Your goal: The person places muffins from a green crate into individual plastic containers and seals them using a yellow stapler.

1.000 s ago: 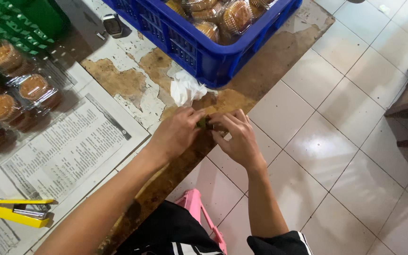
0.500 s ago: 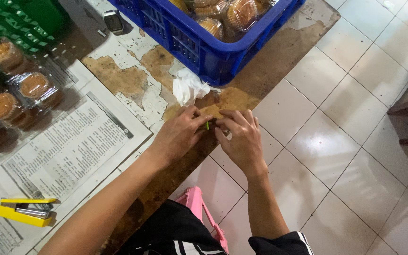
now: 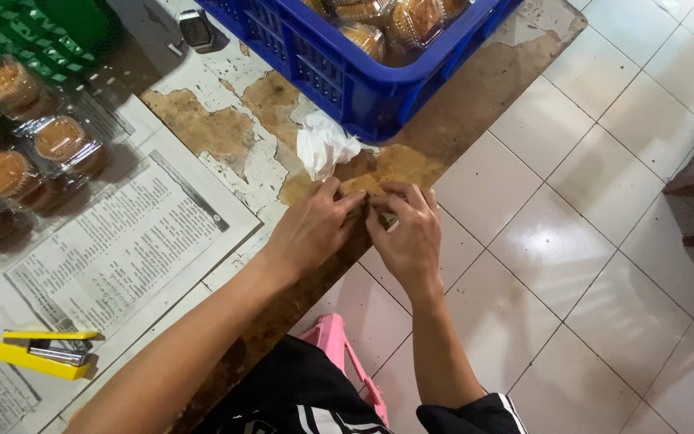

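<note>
- Head view: we see the left hand (image 3: 312,229) and the right hand (image 3: 405,233) pressed together at the edge of the worn table (image 3: 226,137), fingers pinched on a small brownish thing (image 3: 363,205) between them; what it is we cannot tell.
- A crumpled white tissue (image 3: 323,145) lies just beside the hands.
- The blue crate (image 3: 347,80) already holds several packed cakes, while more packed cakes (image 3: 34,149) sit on the left, so we judge the work partly done.
- A yellow stapler (image 3: 42,354) rests untouched on the newspaper (image 3: 114,249).
</note>
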